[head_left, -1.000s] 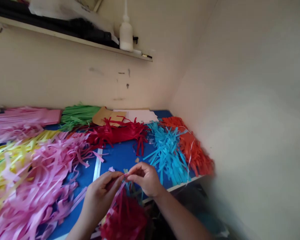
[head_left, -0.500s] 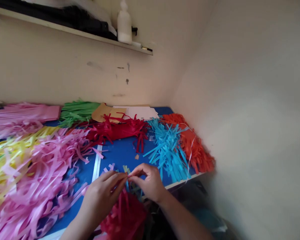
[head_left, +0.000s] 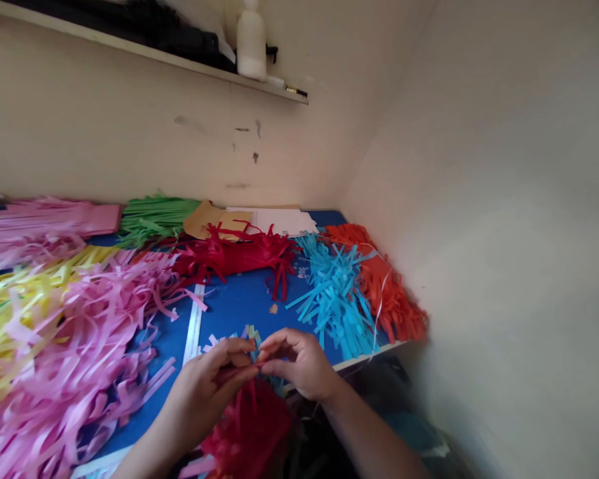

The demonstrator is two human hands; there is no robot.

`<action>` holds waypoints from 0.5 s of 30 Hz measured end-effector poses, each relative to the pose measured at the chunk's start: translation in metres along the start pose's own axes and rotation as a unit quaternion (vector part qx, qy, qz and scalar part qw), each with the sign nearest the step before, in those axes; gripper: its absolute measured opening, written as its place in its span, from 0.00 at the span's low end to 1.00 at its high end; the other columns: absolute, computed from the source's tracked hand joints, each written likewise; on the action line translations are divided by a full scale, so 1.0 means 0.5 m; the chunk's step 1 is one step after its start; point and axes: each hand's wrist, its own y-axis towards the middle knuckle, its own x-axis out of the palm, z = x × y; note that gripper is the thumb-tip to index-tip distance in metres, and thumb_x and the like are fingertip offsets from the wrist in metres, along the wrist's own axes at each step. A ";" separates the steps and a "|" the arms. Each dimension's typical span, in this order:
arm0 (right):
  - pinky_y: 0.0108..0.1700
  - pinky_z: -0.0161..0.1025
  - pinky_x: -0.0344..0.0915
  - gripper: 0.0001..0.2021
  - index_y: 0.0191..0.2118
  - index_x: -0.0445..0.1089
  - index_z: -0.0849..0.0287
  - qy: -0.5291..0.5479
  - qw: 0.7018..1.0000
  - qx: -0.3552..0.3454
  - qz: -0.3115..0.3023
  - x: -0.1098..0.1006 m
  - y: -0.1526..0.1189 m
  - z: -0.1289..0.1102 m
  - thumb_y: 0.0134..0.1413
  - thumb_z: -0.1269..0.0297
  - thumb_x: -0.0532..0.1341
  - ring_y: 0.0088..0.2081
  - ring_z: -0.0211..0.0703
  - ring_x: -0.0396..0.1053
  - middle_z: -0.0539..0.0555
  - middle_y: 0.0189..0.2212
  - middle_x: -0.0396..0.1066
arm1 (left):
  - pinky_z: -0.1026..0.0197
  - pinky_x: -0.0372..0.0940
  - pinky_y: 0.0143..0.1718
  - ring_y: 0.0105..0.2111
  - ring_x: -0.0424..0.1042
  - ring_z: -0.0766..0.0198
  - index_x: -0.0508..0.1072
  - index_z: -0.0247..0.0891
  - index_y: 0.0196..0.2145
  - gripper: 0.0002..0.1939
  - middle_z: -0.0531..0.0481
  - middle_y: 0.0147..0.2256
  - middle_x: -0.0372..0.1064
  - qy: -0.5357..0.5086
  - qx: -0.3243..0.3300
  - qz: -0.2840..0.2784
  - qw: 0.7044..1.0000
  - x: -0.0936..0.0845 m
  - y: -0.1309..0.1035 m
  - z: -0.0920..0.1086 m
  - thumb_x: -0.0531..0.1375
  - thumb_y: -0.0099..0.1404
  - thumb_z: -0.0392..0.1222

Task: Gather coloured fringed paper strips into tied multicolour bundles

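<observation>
My left hand [head_left: 212,376] and my right hand [head_left: 297,362] meet over the front edge of the table, thumbs and fingertips pinched together. A thin reddish paper strip shows between the fingertips, mostly covered by them. Just below hangs a bunch of red fringed tissue paper [head_left: 254,426], its strips rising toward my fingers; whether the pinched strip belongs to it I cannot tell. Behind the hands, small multicoloured paper strips [head_left: 251,332] stick up, partly hidden.
Pink fringe [head_left: 94,319] and yellow fringe [head_left: 40,293] cover the left of the blue table [head_left: 234,306]. Green [head_left: 160,216], red [head_left: 239,256], light blue [head_left: 337,293] and orange fringe [head_left: 379,286] lie farther back. A shelf [head_left: 180,60] with a white bottle [head_left: 251,43] juts from the wall.
My hands stay together, and their fingers have shifted slightly lower on the strip. The left fingers are more curled, and the thumbs now press nearer each other.
</observation>
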 end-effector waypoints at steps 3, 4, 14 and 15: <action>0.35 0.35 0.68 0.15 0.29 0.77 0.57 -0.012 0.999 0.030 0.016 -0.002 0.001 0.005 0.39 0.52 0.74 0.30 0.40 0.73 0.50 0.27 0.77 | 0.71 0.70 0.27 0.24 0.77 0.67 0.74 0.43 0.37 0.08 0.56 0.25 0.77 -0.017 -0.003 0.005 1.000 0.000 0.001 -0.001 0.62 0.63 0.48; 0.33 0.35 0.67 0.15 0.28 0.77 0.57 -0.031 0.999 0.022 0.028 -0.003 0.000 0.004 0.40 0.51 0.74 0.29 0.40 0.72 0.50 0.26 0.76 | 0.71 0.70 0.27 0.24 0.77 0.67 0.75 0.43 0.37 0.08 0.56 0.26 0.77 -0.006 0.009 0.008 1.000 0.000 0.002 0.000 0.63 0.62 0.48; 0.36 0.33 0.67 0.13 0.28 0.78 0.57 -0.183 0.970 -0.155 0.022 -0.011 -0.017 -0.025 0.54 0.52 0.67 0.31 0.40 0.74 0.53 0.27 0.77 | 0.71 0.69 0.30 0.28 0.76 0.69 0.75 0.43 0.33 0.07 0.54 0.29 0.76 0.098 0.114 -0.018 0.989 -0.012 0.006 0.015 0.60 0.67 0.46; 0.37 0.33 0.68 0.13 0.29 0.78 0.57 -0.186 0.969 -0.163 0.018 -0.010 -0.018 -0.025 0.55 0.53 0.67 0.31 0.39 0.74 0.53 0.27 0.78 | 0.70 0.69 0.32 0.30 0.77 0.68 0.75 0.43 0.35 0.07 0.53 0.31 0.77 0.108 0.120 -0.009 0.987 -0.010 0.004 0.014 0.61 0.66 0.47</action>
